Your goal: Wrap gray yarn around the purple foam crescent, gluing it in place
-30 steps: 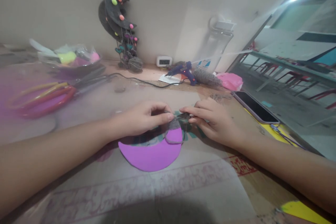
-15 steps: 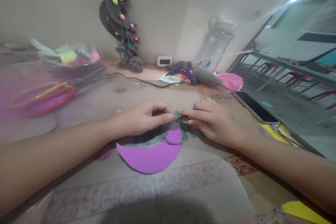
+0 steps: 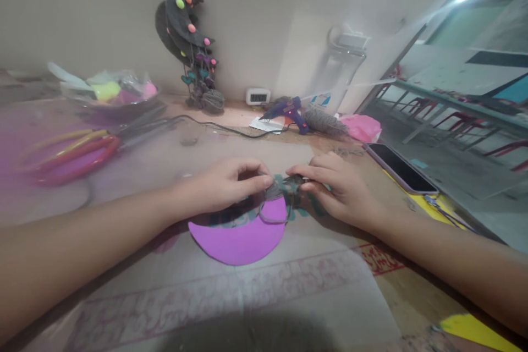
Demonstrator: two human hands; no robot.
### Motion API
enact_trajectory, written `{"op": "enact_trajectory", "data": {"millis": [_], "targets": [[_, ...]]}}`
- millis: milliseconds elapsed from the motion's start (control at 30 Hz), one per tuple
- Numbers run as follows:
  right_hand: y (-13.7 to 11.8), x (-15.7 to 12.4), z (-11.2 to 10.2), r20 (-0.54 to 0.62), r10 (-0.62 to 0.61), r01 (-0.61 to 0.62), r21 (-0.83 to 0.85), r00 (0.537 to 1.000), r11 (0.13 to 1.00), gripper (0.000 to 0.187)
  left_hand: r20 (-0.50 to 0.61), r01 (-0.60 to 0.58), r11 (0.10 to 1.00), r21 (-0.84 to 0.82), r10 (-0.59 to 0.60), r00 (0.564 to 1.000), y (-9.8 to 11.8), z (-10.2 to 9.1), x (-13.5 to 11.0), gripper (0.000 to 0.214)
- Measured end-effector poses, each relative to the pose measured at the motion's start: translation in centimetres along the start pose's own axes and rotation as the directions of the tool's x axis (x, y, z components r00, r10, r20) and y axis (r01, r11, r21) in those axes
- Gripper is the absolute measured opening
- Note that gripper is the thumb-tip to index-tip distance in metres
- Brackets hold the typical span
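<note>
A purple foam crescent [image 3: 239,234] lies flat on the table in front of me. Its upper tip is wound with grey yarn [image 3: 273,193], and a loose loop of that yarn hangs over the foam. My left hand [image 3: 225,184] pinches the wound tip, fingers curled closed. My right hand [image 3: 336,187] is closed in a pinch on the yarn strand just right of the tip. The two hands almost touch above the crescent.
A purple glue gun [image 3: 289,113] with its black cord, a grey yarn ball [image 3: 325,121] and a pink bag [image 3: 363,127] lie at the back. A phone [image 3: 398,168] lies right. Red and yellow hoops [image 3: 70,151] and a craft bowl [image 3: 109,93] sit left. A dark crescent hanging [image 3: 185,27] leans on the wall.
The purple crescent has shifted slightly right and up under my hands. My right hand's fingers have edged a little along the yarn. Both hands keep their pinch.
</note>
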State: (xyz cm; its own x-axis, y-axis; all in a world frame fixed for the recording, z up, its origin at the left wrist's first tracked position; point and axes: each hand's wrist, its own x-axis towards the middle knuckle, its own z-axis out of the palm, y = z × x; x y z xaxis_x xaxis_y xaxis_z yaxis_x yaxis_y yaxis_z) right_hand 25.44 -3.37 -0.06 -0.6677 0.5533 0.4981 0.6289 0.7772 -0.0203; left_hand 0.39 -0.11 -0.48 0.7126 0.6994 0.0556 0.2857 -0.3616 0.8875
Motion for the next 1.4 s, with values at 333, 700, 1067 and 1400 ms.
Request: {"op": "enact_trajectory", "data": {"millis": [333,700,1067,1400], "targets": [[0.03,0.19,-0.02,0.007,-0.087,0.087,-0.067,0.996,0.994,0.032,0.001,-0.002,1.0,-0.011,0.002,1.0,0.01,0.01,0.0,0.029],[0.48,0.07,0.44,0.063,-0.032,0.029,0.041,0.997,0.999,0.03,0.031,-0.021,0.999,-0.038,0.022,0.999,-0.04,-0.07,-0.03,0.029],[0.49,0.03,0.38,0.051,-0.023,0.021,0.039,0.998,0.999,0.031,0.026,0.005,0.999,-0.037,-0.004,1.0,0.12,-0.05,-0.03,0.029],[0.01,-0.04,0.18,0.007,-0.072,0.072,-0.04,0.997,0.997,0.029,0.016,0.015,0.999,-0.051,-0.014,1.0,-0.24,0.0,0.02,0.031]]}}
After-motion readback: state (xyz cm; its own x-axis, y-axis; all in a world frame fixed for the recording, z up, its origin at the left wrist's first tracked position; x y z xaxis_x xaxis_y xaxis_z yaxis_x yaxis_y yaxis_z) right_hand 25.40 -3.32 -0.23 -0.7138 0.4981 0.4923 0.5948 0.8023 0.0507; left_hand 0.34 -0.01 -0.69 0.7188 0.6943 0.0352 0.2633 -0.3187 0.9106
